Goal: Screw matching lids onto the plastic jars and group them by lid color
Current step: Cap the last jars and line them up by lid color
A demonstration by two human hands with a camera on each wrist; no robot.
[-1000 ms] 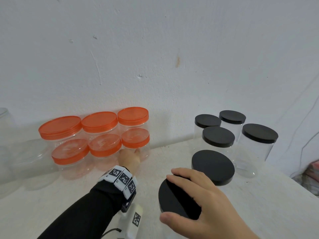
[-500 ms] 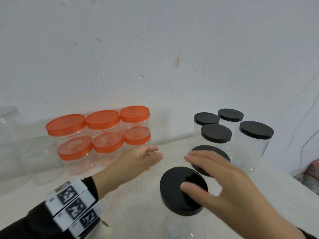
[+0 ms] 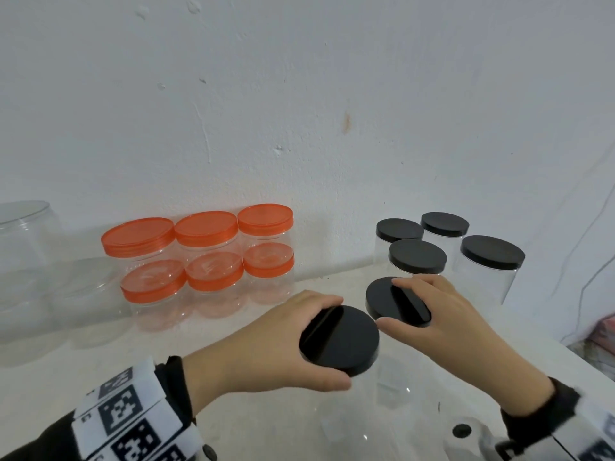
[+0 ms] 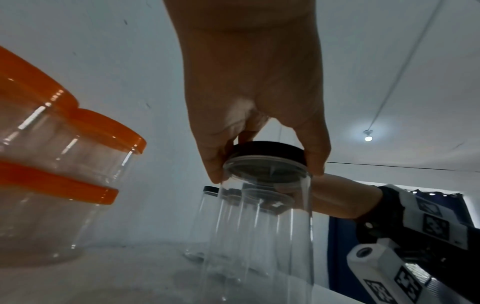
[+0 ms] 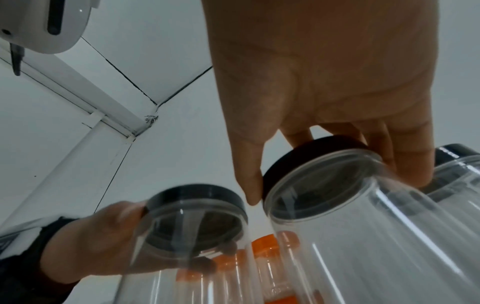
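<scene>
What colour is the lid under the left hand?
Black, clearest in the head view: lid gripped by the left hand.

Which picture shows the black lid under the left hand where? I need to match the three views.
Head: the black lid under the left hand is low, just right of centre, the nearest lid to the camera.
Left wrist: the same lid is at centre, seen from below, between the fingers and thumb of the left hand.
Right wrist: it is lower left, atop its clear jar.
Shared landmark: the orange-lidded jars.
</scene>
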